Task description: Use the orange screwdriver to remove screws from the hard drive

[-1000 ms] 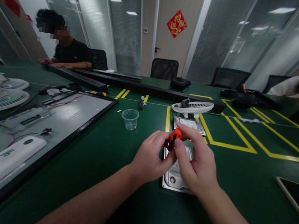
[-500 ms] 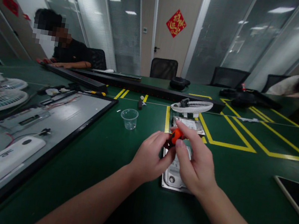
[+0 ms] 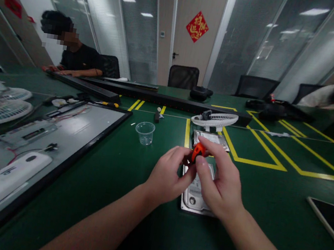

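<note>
Above a silver hard drive (image 3: 192,200), both my hands meet around a small orange-and-black screwdriver (image 3: 199,150). My right hand (image 3: 220,178) grips its orange handle between thumb and fingers. My left hand (image 3: 170,174) is closed in a pinch at the tool's dark lower end, where the fingers hide most of it. The tip is out of sight. The hard drive lies flat on the green table, partly covered by my hands. Just behind it is a second hard drive (image 3: 212,138), with a white fan grille (image 3: 218,119) beyond.
A clear plastic cup (image 3: 145,133) stands left of my hands. Farther left lies a large opened panel (image 3: 101,121) carrying parts and a white device (image 3: 2,183). A phone (image 3: 332,223) rests at right. Long black bars (image 3: 165,98) cross the table; two people sit beyond.
The orange handle has turned slightly in my right hand's fingers and shows a different side. Both hands stay in nearly the same place over the hard drive.
</note>
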`<control>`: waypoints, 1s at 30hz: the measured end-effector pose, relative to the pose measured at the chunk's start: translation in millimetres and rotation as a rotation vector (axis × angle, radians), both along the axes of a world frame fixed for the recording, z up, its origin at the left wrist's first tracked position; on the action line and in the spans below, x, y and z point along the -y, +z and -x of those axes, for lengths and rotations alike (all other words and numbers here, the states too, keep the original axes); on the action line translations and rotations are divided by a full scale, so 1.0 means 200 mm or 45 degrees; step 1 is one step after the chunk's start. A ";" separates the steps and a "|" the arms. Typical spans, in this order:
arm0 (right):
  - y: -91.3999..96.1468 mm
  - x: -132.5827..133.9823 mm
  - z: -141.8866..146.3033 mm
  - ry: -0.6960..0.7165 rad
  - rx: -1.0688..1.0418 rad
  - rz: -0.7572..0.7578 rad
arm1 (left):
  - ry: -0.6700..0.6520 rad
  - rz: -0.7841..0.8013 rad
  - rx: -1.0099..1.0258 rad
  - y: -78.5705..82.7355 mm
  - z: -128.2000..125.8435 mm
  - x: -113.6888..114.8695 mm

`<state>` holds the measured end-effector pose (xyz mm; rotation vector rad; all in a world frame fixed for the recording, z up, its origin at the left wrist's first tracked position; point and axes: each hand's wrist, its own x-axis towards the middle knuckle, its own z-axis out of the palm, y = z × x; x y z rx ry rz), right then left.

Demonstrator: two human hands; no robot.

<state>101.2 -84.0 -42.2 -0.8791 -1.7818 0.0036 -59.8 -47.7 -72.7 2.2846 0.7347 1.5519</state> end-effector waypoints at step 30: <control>-0.01 -0.02 0.00 -0.071 -0.007 -0.053 | 0.022 0.022 0.020 0.00 0.00 0.00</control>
